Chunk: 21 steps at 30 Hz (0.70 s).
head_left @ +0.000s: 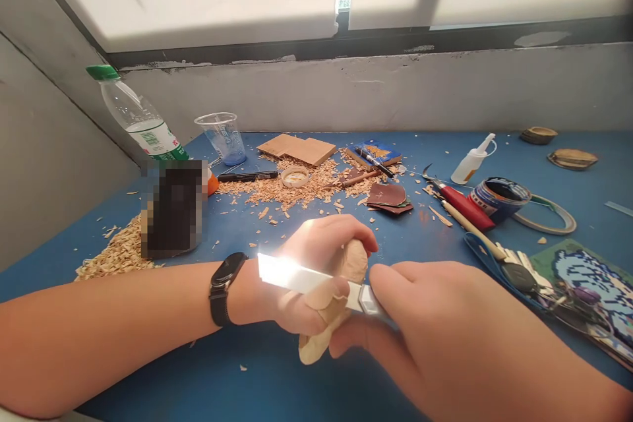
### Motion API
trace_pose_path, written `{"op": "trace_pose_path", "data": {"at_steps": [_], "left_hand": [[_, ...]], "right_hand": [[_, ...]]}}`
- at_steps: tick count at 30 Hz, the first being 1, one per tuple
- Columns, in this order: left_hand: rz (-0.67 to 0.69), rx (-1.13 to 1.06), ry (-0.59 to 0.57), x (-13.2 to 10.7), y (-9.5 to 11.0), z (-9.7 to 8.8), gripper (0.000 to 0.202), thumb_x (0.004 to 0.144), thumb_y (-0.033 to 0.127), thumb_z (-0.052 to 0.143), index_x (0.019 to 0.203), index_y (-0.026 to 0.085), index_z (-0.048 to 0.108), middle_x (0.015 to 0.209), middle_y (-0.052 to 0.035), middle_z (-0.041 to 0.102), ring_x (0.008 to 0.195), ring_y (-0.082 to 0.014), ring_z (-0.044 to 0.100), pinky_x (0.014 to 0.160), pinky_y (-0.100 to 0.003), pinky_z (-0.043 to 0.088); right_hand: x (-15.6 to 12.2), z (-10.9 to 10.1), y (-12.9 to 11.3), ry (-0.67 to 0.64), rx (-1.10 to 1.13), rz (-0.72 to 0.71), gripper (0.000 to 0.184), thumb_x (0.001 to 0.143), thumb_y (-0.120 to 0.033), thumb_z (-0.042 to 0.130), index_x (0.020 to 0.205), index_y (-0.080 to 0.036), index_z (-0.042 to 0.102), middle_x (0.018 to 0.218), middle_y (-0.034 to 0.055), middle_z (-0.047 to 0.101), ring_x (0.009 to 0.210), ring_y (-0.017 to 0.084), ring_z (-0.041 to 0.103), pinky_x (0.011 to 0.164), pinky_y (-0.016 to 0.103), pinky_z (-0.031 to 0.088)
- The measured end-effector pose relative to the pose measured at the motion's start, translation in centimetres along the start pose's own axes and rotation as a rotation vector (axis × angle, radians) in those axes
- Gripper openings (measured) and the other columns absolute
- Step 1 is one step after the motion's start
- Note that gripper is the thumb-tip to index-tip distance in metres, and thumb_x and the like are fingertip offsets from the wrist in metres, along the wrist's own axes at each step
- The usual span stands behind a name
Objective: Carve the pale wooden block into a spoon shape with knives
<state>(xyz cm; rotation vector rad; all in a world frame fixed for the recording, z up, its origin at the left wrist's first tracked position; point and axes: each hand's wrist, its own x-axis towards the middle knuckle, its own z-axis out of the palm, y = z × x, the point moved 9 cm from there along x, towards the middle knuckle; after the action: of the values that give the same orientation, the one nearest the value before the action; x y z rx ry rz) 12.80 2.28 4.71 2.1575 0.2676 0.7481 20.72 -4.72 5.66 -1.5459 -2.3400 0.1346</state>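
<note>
My left hand (316, 257), with a black watch at the wrist, is closed round a pale carved piece of wood (321, 336) held just above the blue table (237, 376). My right hand (435, 330) is closed on the handle of a carving knife. Its bright blade (291, 275) lies flat across the wood and reaches left towards my left wrist. The lower end of the wood sticks out below both hands.
Wood shavings (291, 188) cover the table's middle, with another heap (119, 254) at left. A plastic bottle (141, 122), clear cup (223, 138), wood blocks (297, 148), sandpaper (388, 198), glue bottle (472, 161), red-handled tool (462, 204), tape roll (499, 198) and keys (519, 270) lie around.
</note>
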Motion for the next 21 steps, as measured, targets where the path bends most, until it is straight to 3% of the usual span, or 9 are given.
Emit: {"op": "trace_pose_path", "data": {"at_steps": [4,8,11,15,18,21], "left_hand": [[0.057,0.006,-0.010,0.0,0.3,-0.1,0.051,0.086,0.059,0.054,0.115,0.018,0.063,0.095,-0.0094,0.066,0.083,-0.0272,0.063,0.077,-0.044,0.053],[0.221,0.050,0.032,-0.3,0.8,-0.2,0.046,0.087,0.056,0.052,0.115,0.020,0.059,0.094,-0.0088,0.064,0.080,-0.0263,0.061,0.074,-0.044,0.053],[0.266,0.047,0.060,-0.6,0.8,-0.2,0.044,0.088,0.054,0.053,0.116,0.021,0.059,0.096,-0.0094,0.064,0.083,-0.0270,0.062,0.076,-0.044,0.053],[0.143,0.030,0.120,-0.6,0.4,-0.8,0.043,0.093,0.056,0.049,0.111,0.019,0.063,0.094,-0.0091,0.065,0.082,-0.0251,0.060,0.076,-0.043,0.052],[0.033,0.058,0.117,-0.5,0.3,-0.8,0.040,0.099,0.053,0.044,0.106,0.019,0.063,0.087,-0.0064,0.063,0.074,-0.0213,0.057,0.070,-0.038,0.052],[-0.041,0.046,0.118,-0.4,-0.1,-0.8,0.041,0.102,0.054,0.041,0.104,0.019,0.062,0.086,-0.0055,0.062,0.072,-0.0200,0.056,0.069,-0.036,0.050]], "right_hand": [[0.0,0.5,-0.2,0.016,0.022,-0.005,0.023,0.100,-0.041,0.064,0.084,-0.025,0.070,0.068,-0.0013,0.071,0.057,0.016,0.065,0.056,0.028,0.039],[-0.1,0.7,-0.2,0.089,-0.003,-0.033,0.027,0.099,-0.046,0.066,0.083,-0.024,0.069,0.064,-0.0017,0.069,0.056,0.016,0.064,0.055,0.029,0.037],[-0.3,0.4,-0.1,0.162,-0.014,-0.053,0.029,0.100,-0.049,0.065,0.085,-0.024,0.069,0.065,-0.0028,0.067,0.056,0.017,0.064,0.055,0.031,0.035],[-0.4,0.0,0.2,0.280,-0.093,-0.029,0.037,0.099,-0.055,0.064,0.079,-0.024,0.065,0.061,-0.0037,0.061,0.051,0.017,0.059,0.051,0.035,0.027],[-0.4,-0.5,0.3,0.374,-0.226,-0.010,0.057,0.091,-0.077,0.063,0.071,-0.023,0.062,0.055,-0.0031,0.053,0.048,0.018,0.054,0.050,0.035,0.024],[-0.2,-0.8,0.2,0.349,-0.274,-0.002,0.058,0.085,-0.078,0.070,0.070,-0.023,0.061,0.055,-0.0033,0.052,0.048,0.018,0.055,0.049,0.034,0.024]]}}
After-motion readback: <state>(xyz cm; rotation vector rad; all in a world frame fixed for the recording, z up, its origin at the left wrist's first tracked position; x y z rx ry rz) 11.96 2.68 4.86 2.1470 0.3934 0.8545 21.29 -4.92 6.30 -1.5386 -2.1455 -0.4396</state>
